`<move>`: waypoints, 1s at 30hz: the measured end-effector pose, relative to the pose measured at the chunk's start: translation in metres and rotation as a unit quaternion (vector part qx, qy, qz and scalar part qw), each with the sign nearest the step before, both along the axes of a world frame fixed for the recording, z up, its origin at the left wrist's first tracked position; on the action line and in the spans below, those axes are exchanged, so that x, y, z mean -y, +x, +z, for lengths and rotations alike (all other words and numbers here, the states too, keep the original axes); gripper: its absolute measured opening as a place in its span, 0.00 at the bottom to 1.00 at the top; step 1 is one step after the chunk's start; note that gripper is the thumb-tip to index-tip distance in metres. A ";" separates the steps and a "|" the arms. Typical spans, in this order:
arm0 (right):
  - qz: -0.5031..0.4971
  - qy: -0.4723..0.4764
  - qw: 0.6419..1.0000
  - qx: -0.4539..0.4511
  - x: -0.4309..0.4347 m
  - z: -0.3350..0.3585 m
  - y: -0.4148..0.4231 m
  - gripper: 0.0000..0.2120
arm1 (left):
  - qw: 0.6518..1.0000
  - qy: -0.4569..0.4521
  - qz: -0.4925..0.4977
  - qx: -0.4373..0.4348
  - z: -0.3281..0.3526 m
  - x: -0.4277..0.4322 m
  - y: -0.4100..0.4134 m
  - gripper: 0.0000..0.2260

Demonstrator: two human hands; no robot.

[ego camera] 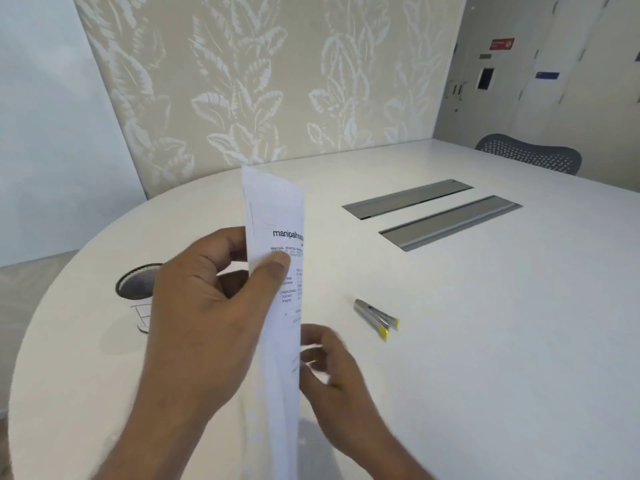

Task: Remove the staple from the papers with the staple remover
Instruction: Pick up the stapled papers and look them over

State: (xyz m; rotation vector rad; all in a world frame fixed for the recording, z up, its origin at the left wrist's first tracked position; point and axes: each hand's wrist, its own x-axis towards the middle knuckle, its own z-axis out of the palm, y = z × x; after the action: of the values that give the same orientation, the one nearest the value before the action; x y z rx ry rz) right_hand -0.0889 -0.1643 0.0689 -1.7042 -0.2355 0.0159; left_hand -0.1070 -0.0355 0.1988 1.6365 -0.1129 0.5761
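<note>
My left hand (207,306) holds a sheaf of white printed papers (277,216) upright above the table, thumb pressed on the front sheet and fingers curled behind. My right hand (329,372) is blurred, just right of the papers' lower edge, its fingers loosely bent and close to or touching the sheets; it holds nothing that I can see. The staple remover (377,318), a metal tool with yellow tips, lies on the white table (485,341) to the right of both hands. I cannot make out the staple.
A black mesh cup (136,280) stands on the table behind my left hand. Two grey cable hatches (446,220) are set into the tabletop farther back. A grey mesh chair back (530,154) is at the far right edge. A patterned wall panel stands behind.
</note>
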 end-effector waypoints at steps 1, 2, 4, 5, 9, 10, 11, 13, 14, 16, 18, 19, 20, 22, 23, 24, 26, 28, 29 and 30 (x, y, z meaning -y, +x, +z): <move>0.051 0.065 0.996 -0.042 -0.002 0.003 -0.003 0.20 | 1.000 0.006 0.001 -0.012 -0.005 0.004 0.003 0.07; 0.094 0.126 0.984 -0.078 -0.002 0.006 -0.006 0.21 | 1.000 0.013 0.004 -0.023 -0.012 0.009 0.007 0.07; 0.142 0.213 0.958 -0.125 0.001 0.011 -0.009 0.26 | 0.999 0.031 0.015 -0.035 -0.028 0.019 0.016 0.08; 0.156 0.252 0.945 -0.141 0.004 0.012 -0.010 0.31 | 0.998 0.045 0.022 -0.041 -0.037 0.024 0.022 0.08; 0.203 0.247 0.939 -0.123 0.022 0.007 -0.004 0.26 | 0.987 0.110 0.049 -0.105 -0.074 0.043 0.044 0.10; 0.201 0.226 0.945 -0.125 0.027 0.004 -0.001 0.21 | 0.983 0.120 0.051 -0.125 -0.082 0.047 0.049 0.11; 0.195 0.207 0.950 -0.132 0.032 0.002 0.001 0.17 | 0.980 0.126 0.048 -0.144 -0.090 0.049 0.053 0.12; 0.177 0.150 0.964 -0.130 0.040 -0.007 0.006 0.19 | 0.974 0.139 0.038 -0.175 -0.101 0.050 0.060 0.14; 0.156 0.114 0.973 -0.122 0.043 -0.011 0.007 0.22 | 0.973 0.141 0.033 -0.180 -0.106 0.049 0.063 0.15; 0.094 0.055 0.988 -0.112 0.045 -0.019 0.012 0.23 | 0.974 0.136 0.028 -0.177 -0.114 0.048 0.069 0.16; 0.049 0.017 0.994 -0.093 0.047 -0.027 0.016 0.19 | 0.976 0.134 0.019 -0.170 -0.121 0.047 0.074 0.19; 0.040 0.003 0.996 -0.085 0.049 -0.030 0.018 0.16 | 0.977 0.137 0.012 -0.162 -0.123 0.047 0.076 0.22; 0.038 -0.007 0.996 -0.081 0.050 -0.034 0.020 0.13 | 0.978 0.144 0.004 -0.150 -0.125 0.045 0.079 0.26; 0.036 -0.010 0.995 -0.091 0.055 -0.040 0.025 0.10 | 0.978 0.178 -0.011 -0.111 -0.127 0.033 0.091 0.34; 0.037 -0.003 0.994 -0.103 0.059 -0.042 0.027 0.10 | 0.973 0.208 -0.022 -0.094 -0.127 0.023 0.100 0.39; 0.043 0.004 0.992 -0.116 0.064 -0.044 0.029 0.09 | 0.965 0.242 -0.041 -0.090 -0.124 0.010 0.110 0.43; 0.057 0.010 0.989 -0.139 0.072 -0.049 0.036 0.09 | 0.939 0.290 -0.121 -0.139 -0.114 -0.017 0.134 0.47; 0.076 0.007 0.985 -0.157 0.078 -0.051 0.043 0.09 | 0.903 0.316 -0.212 -0.199 -0.103 -0.033 0.155 0.40; 0.088 0.003 0.982 -0.164 0.079 -0.053 0.048 0.09 | 0.885 0.326 -0.250 -0.218 -0.099 -0.036 0.164 0.32; 0.099 -0.001 0.981 -0.168 0.080 -0.054 0.051 0.09 | 0.869 0.341 -0.276 -0.229 -0.094 -0.036 0.171 0.25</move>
State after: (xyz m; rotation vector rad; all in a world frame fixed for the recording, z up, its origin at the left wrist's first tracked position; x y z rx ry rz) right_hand -0.0382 -0.2441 0.0152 -1.6454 -0.1515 0.4485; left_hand 0.0640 0.0006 0.1044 2.2522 -0.4561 -0.3546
